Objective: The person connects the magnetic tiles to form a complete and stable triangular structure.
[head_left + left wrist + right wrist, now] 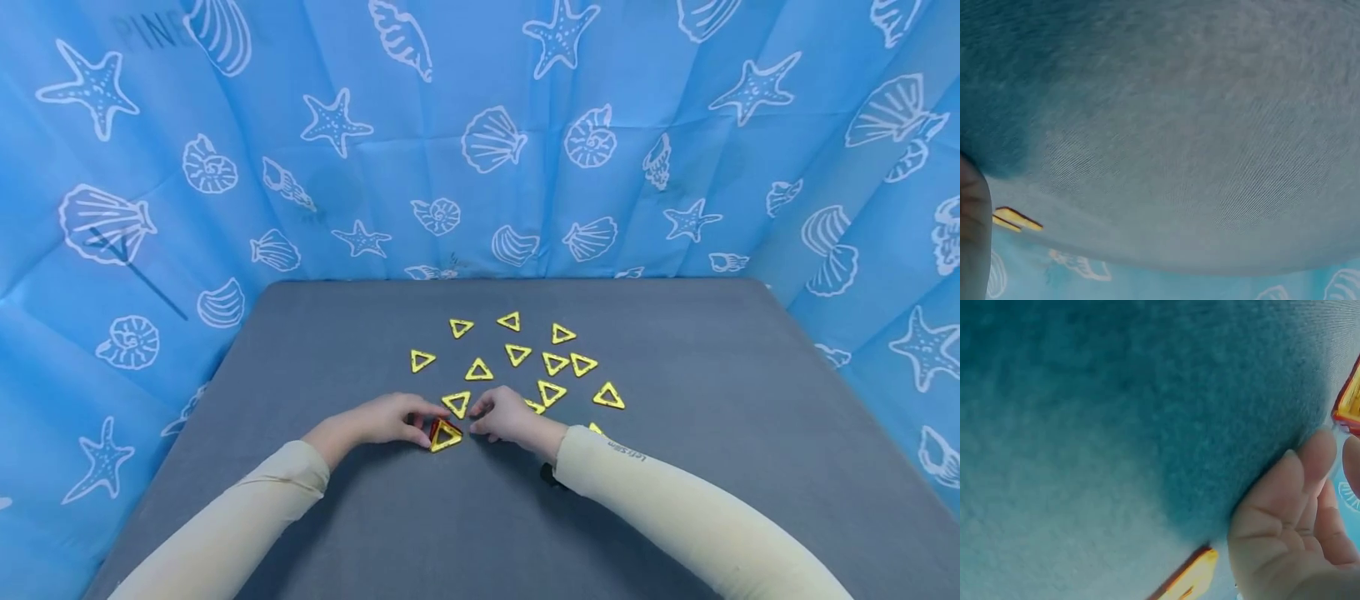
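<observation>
In the head view, my left hand (393, 419) holds a yellow triangle frame with red edges (446, 436), thumb and fingers at its left side. The piece looks tilted up, and a red part shows behind it. My right hand (504, 414) is just to its right, fingers loosely bent, with nothing seen between them. In the right wrist view, the same hand (1294, 531) has a yellow-red triangle piece (1350, 403) beyond its fingertips. Only a sliver of the left hand (972, 231) shows in the left wrist view, which hides its grip.
Several flat yellow triangle frames lie ahead of the hands, one (456, 403) close between them and another (608, 396) to the right. A small dark object (550, 475) sits beneath the right forearm. The grey table (420, 533) meets a blue shell-patterned curtain (465, 192).
</observation>
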Tool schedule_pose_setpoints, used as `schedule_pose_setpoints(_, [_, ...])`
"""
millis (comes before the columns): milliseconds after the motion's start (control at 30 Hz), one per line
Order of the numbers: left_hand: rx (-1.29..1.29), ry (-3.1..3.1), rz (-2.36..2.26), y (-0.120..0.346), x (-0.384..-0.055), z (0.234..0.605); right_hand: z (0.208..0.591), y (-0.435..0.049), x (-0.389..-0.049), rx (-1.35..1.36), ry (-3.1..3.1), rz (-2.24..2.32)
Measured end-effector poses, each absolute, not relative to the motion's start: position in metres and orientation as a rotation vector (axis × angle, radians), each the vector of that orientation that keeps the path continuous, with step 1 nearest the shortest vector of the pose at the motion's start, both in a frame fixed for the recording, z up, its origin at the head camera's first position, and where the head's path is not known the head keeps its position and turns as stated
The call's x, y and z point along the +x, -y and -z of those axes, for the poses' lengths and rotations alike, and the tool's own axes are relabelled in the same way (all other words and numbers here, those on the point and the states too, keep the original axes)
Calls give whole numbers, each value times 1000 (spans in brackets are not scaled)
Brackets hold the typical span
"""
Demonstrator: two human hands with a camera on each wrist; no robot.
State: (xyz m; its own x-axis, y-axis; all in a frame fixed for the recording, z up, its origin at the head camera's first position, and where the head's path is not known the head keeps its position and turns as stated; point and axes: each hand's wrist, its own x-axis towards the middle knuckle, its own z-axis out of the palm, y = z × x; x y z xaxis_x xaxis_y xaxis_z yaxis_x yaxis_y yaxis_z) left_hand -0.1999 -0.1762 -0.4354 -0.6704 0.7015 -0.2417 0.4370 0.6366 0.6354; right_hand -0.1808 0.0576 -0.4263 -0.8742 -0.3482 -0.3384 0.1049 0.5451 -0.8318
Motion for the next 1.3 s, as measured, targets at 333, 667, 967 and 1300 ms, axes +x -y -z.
schedule_pose_setpoints(333, [970,-2574,-725,184,-190,444,426,-61,-192,-103,-2305,1280])
schedule_pose_setpoints(667, [903,-2567,-701,177,-190,447,426,-60,-205,-252,-2327,1125])
schedule_pose_setpoints(967, [851,-2564,-766,179,-190,452,425,-56,-215,-304,-2284,983])
schedule_pose_setpoints(1300, [778,-2533,-820,180,-191,450,430,-50,-219,-298,-2349,907])
